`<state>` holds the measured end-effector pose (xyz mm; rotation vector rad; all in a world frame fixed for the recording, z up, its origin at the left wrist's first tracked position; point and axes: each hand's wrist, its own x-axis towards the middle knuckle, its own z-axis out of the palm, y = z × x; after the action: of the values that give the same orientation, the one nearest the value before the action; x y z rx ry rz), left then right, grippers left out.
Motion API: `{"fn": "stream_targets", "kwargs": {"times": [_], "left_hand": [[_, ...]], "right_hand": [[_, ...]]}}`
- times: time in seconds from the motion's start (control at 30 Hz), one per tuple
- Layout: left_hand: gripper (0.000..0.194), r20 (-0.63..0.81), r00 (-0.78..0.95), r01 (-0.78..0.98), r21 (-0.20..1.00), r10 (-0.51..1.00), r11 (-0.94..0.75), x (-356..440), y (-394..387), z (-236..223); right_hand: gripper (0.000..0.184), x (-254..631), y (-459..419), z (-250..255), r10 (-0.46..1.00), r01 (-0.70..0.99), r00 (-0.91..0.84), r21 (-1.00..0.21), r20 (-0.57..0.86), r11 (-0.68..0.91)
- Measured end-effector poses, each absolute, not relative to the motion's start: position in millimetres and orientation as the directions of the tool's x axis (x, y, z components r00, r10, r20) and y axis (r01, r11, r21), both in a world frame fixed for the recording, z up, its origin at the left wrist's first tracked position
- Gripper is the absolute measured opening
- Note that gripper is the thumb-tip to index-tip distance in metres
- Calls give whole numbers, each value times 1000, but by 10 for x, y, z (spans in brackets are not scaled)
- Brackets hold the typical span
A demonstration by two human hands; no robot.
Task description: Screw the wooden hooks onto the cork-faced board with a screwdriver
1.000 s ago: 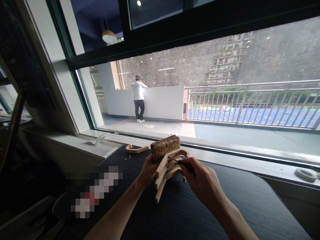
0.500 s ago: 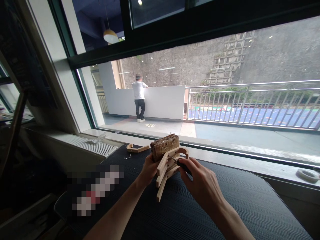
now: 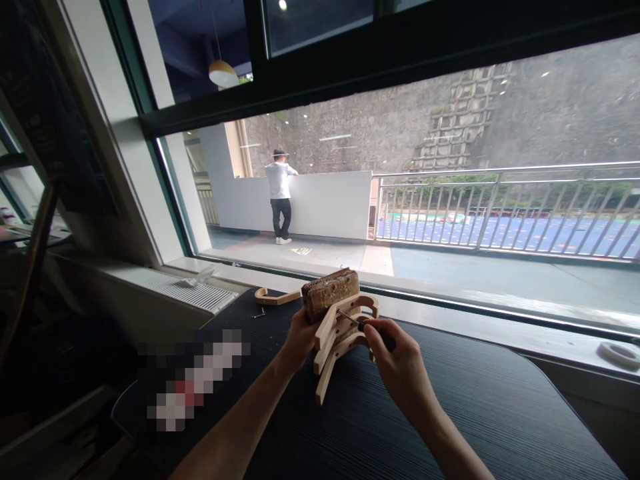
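My left hand (image 3: 300,339) grips a rough brown wooden block (image 3: 330,292) from its left side, holding it tilted above the table. Several pale wooden hooks (image 3: 329,328) with curved ends lie side by side against the block's near face. In my right hand (image 3: 397,350) is a screwdriver (image 3: 361,325) with a dark handle, fingers closed round it. Its thin shaft points up and left, with the tip at the top hook; whether it sits in a screw is too small to tell. The fingertips of my left hand are hidden behind the block and hooks.
One loose wooden hook (image 3: 278,299) lies at the table's far edge, with small screws (image 3: 259,313) near it. The dark table (image 3: 480,407) stands against a window. A roll of tape (image 3: 619,355) is on the sill at right. Outside, a person (image 3: 280,193) leans on a wall.
My right hand has shifted its grip on the screwdriver, turning and drawing back slightly to the right, so more of the shaft shows. The block and hooks stay nearly in place.
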<state>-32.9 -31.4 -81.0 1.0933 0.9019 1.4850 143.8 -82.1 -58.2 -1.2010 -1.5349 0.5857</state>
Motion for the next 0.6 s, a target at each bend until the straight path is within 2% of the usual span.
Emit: {"fn": "stream_targets", "kwargs": {"times": [0.1,0.2,0.3,0.37,0.43,0.53,0.6], "left_hand": [[34,181,-36,-300,936,983,-183,-329,-307,-813],[36,187,-28,-301,935,982,-186,-327,-298,-827],[39,187,-27,-299,936,982,-186,-329,-298,-836],[39,186,-23,-295,938,982,-184,-330,-305,-830],[39,186,-17,-294,938,982,-183,-328,-317,-815],[37,185,-21,-296,938,983,-183,-321,-332,-792],[36,182,-31,-294,938,983,-183,-316,-331,-787]], "right_hand": [[25,1466,-855,-537,891,542,10,-751,454,377],[22,1512,-913,-473,809,698,-92,-542,581,468],[19,1549,-937,-448,682,743,-220,-334,697,580],[19,1557,-920,-461,647,741,-244,-291,722,605],[19,1552,-883,-486,690,717,-187,-383,700,583],[23,1537,-825,-505,830,576,-26,-671,557,468],[29,1537,-802,-500,889,461,27,-795,456,394]]}}
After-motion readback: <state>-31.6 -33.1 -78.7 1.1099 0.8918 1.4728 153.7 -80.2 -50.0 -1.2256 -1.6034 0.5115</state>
